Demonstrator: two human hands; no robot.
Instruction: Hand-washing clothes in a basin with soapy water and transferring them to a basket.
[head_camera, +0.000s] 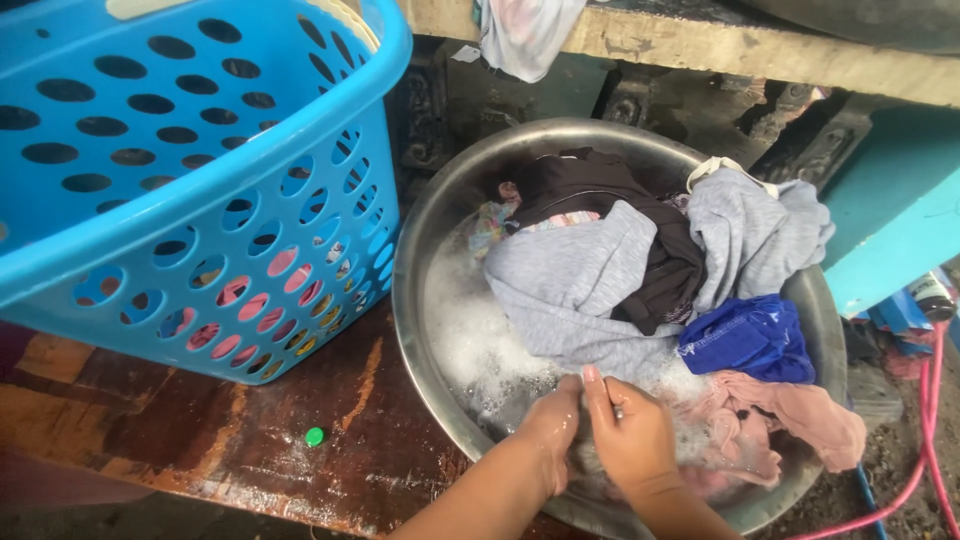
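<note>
A round metal basin (420, 230) holds soapy water and a heap of wet clothes. A grey garment (580, 280) lies across the middle, a dark brown one (600, 185) on top, a blue cloth (750, 335) and a pink cloth (790, 410) at the right. My left hand (550, 425) and my right hand (630, 435) are pressed together at the near rim, both closed on a bunched part of the grey garment in the suds. The cloth between my fingers is mostly hidden.
A blue perforated laundry basket (190, 180) with clothes inside stands at the left on a wet wooden surface (200, 430). A small green cap (315, 436) lies near it. A pink hose (930, 420) runs at the right. A cloth (525, 35) hangs from the ledge above.
</note>
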